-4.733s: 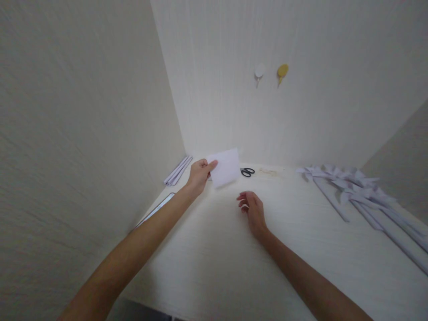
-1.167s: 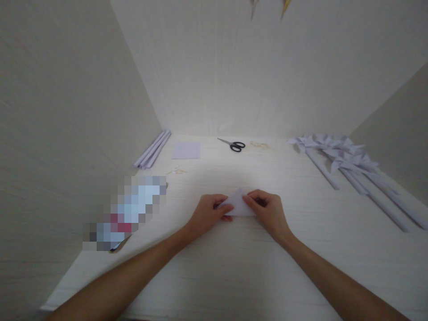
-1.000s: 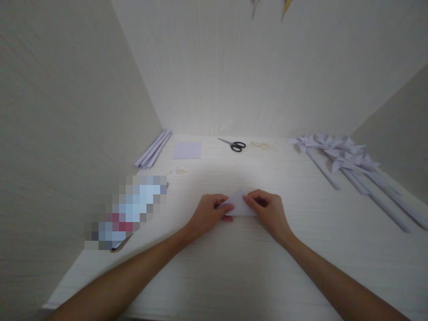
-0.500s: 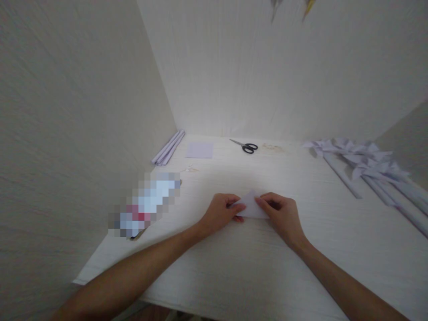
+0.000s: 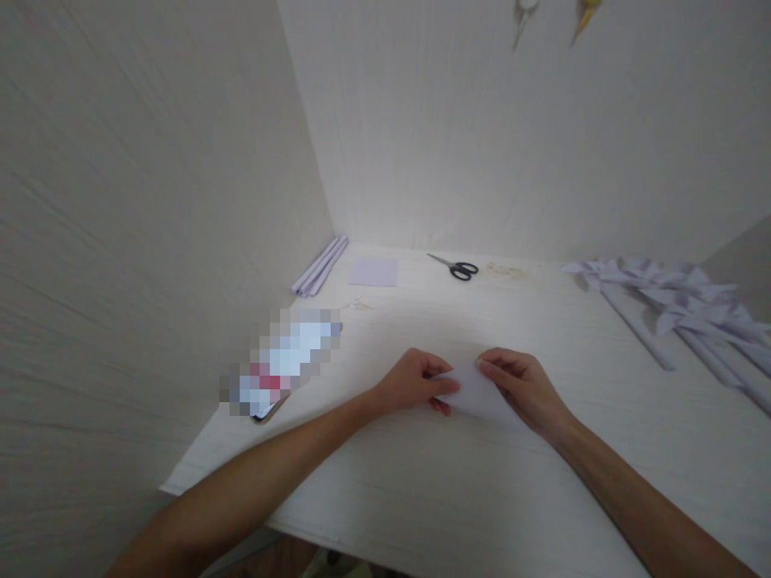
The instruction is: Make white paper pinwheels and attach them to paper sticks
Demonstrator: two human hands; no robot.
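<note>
Both hands low on the counter (image 5: 422,482), meeting over a small white sheet of paper (image 5: 479,395). Left hand (image 5: 413,384) curled, fingers (image 5: 444,387) pinched shut on the paper's left edge, thumb on top. Right hand (image 5: 523,385) curled too, fingers (image 5: 489,371) closed on the paper's upper right part, knuckles up. Paper betw. the two sets of fingers, lying flat or nearly flat on the counter, lower right part running under the right palm; whether folded, can't tell.

Beyond the fingers, well apart, near the back wall: black-handled scissors (image 5: 456,267), blades shut, pointing left. Left of those, a pale square sheet (image 5: 373,271) flat on the counter. Further left, in the corner where side wall meets counter, a bundle of rolled paper sticks (image 5: 319,265), lying along the wall. A few tiny scraps (image 5: 360,303) just in front of the square sheet.

Left of the left fingers, apart from them, a flat thing, blurred out (image 5: 280,363), at the counter's left edge; what it is can't be told.

Right of the right fingers, well apart: a row of paper pinwheels (image 5: 668,301) w. long rolled stems, laid side by side, heads toward the back wall, stems running toward the near right edge. Faint specks (image 5: 504,270) on the counter just right of the scissors.

High above the fingers, on the back wall, two small hooks (image 5: 554,18), one white, one yellow, cut off by the top edge.
</note>
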